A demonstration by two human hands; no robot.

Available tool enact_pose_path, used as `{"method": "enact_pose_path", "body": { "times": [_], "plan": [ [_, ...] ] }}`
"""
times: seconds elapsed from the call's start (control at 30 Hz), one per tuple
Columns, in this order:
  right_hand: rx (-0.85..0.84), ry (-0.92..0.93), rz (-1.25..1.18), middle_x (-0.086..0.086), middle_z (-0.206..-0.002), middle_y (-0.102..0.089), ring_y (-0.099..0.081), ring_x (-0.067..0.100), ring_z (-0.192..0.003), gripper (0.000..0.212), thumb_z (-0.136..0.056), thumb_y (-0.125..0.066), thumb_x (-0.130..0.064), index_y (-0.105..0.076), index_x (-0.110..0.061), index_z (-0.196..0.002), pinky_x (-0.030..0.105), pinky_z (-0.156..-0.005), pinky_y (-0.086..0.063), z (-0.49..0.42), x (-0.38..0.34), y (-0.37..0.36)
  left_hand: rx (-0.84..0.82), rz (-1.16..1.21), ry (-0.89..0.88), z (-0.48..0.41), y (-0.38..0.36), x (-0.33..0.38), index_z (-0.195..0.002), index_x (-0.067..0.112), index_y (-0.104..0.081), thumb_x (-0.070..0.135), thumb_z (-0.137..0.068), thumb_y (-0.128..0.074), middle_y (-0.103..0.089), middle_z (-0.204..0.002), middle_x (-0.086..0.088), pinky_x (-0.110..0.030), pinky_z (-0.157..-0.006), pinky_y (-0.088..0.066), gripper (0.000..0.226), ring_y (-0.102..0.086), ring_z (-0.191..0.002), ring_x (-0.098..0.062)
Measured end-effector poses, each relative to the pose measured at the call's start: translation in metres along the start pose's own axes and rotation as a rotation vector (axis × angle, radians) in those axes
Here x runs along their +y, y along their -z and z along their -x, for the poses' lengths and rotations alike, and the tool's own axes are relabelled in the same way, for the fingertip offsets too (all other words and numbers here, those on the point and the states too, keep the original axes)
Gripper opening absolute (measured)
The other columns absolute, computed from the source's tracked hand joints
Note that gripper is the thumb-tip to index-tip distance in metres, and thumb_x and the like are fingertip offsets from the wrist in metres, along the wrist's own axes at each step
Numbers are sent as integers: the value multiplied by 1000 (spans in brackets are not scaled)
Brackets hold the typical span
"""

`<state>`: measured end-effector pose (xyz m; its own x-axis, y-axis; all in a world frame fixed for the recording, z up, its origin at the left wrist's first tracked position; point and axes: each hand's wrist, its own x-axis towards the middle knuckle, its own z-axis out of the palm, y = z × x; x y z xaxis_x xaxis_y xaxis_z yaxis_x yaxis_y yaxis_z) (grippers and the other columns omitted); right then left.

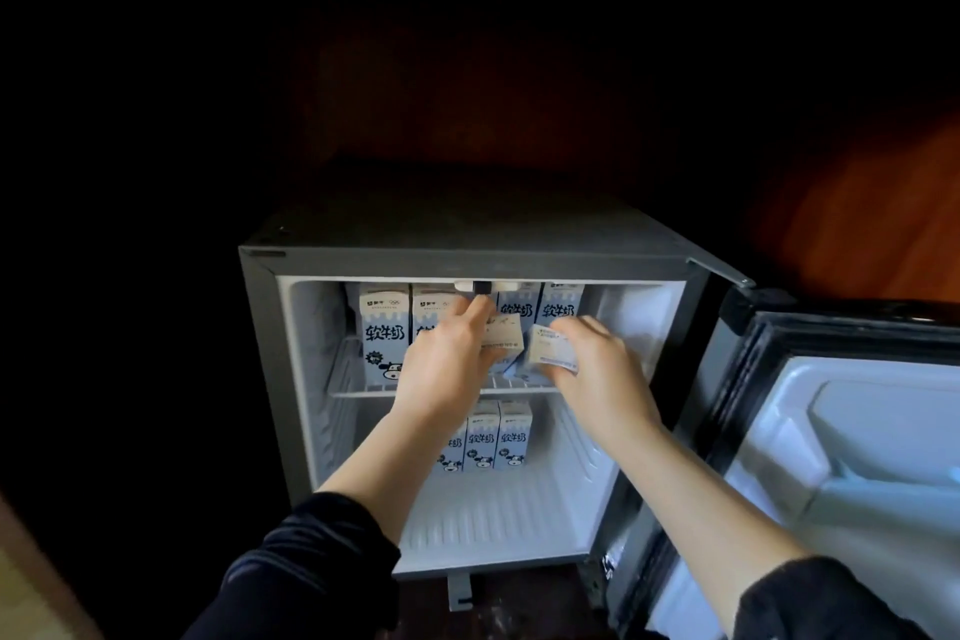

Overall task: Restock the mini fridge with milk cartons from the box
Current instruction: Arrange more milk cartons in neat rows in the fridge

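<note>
**Two cartons onto the upper shelf, upright and square**

My left hand (447,359) grips the left carton (506,335) and my right hand (597,369) grips the right carton (550,353). My fingers curl round each one. Both cartons sit tilted inside the mini fridge (467,260), just above the upper shelf (353,392). I should stand them upright with their bases flat on the wires, then slide them toward 12 o'clock without knocking the standing row (382,333) at 9 o'clock.

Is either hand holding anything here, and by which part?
Each holds a milk carton at the upper shelf: the left hand grips the left carton round its near end, and the right hand grips the right carton likewise.
</note>
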<state>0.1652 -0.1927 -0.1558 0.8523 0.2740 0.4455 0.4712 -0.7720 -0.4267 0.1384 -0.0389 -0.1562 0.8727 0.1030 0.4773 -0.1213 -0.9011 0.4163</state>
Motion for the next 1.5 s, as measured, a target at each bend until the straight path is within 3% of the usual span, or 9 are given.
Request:
{"method": "enact_pose_path", "body": {
  "times": [0.37, 0.47, 0.53, 0.6, 0.73, 0.87, 1.0, 1.17, 1.5],
  "plan": [
    [-9, 31, -145, 1, -128, -51, -54, 18, -113, 44, -86, -64, -7, -55, -12, -129, 20, -91, -39, -18, 9, -17, 95, 77, 44, -7, -9, -11, -126, 15, -49, 23, -90, -59, -54, -121, -2, -33, -70, -52, 38, -63, -91, -24],
    [32, -83, -235, 1, -127, -57, -56, 19, -113, 50, -89, -61, -16, -45, -21, -137, 31, -96, -47, -23, 10, -27, 143, 178, 90, -7, -14, -13, -125, 12, -46, 14, -92, -54, -51, -124, -5, -27, -70, -48, 33, -62, -93, -24],
    [74, -175, -328, 0, -120, -63, -62, 19, -101, 51, -90, -60, -22, -42, -24, -138, 41, -88, -54, -26, 9, -34, 183, 259, 133, -6, -18, -12, -121, 9, -42, 11, -94, -49, -50, -123, -7, -33, -71, -51, 28, -61, -88, -25],
    [127, -248, -376, 0, -108, -67, -63, 20, -93, 45, -91, -59, -24, -47, -20, -134, 37, -80, -54, -30, 9, -39, 216, 325, 173, -6, -22, -12, -115, 6, -40, 10, -95, -46, -50, -117, -9, -34, -68, -48, 21, -55, -81, -22],
    [137, -282, -359, 5, -81, -64, -55, 19, -71, 23, -91, -59, -27, -63, -7, -102, 27, -62, -41, -33, 6, -47, 188, 296, 192, -8, -28, -20, -104, 5, -45, 11, -96, -44, -54, -106, -11, -33, -66, -45, 10, -52, -77, -22],
    [57, -365, -323, 0, -71, -48, -45, 20, -68, 19, -92, -57, -28, -52, -15, -79, 22, -48, -28, -31, 12, -65, 205, 254, 117, -5, -37, -29, -106, 6, -44, 14, -97, -45, -60, -100, -11, -42, -69, -53, 13, -59, -79, -26],
    [46, -381, -341, -3, -73, -43, -43, 18, -67, 14, -91, -58, -28, -58, -15, -94, 20, -47, -24, -33, 17, -79, 173, 270, 46, 6, -40, -37, -109, 7, -39, 12, -96, -44, -61, -102, -13, -49, -72, -54, 14, -63, -86, -32],
    [50, -413, -353, 6, -75, -58, -47, 17, -62, 21, -94, -55, -22, -57, -2, -88, 25, -50, -31, -30, 20, -85, 72, 67, -125, 13, -46, -48, -137, 10, -40, 8, -93, -42, -45, -135, -9, -34, -83, -49, 44, -57, -102, -26],
    [120, -427, -282, 6, -68, -51, -45, 22, -64, 30, -95, -52, -24, -52, -3, -75, 27, -48, -26, -31, 23, -96, -49, -114, -108, 23, -61, -58, -140, 9, -39, 13, -92, -45, -44, -140, -7, -40, -103, -40, 49, -47, -125, -26]
  ]
}}
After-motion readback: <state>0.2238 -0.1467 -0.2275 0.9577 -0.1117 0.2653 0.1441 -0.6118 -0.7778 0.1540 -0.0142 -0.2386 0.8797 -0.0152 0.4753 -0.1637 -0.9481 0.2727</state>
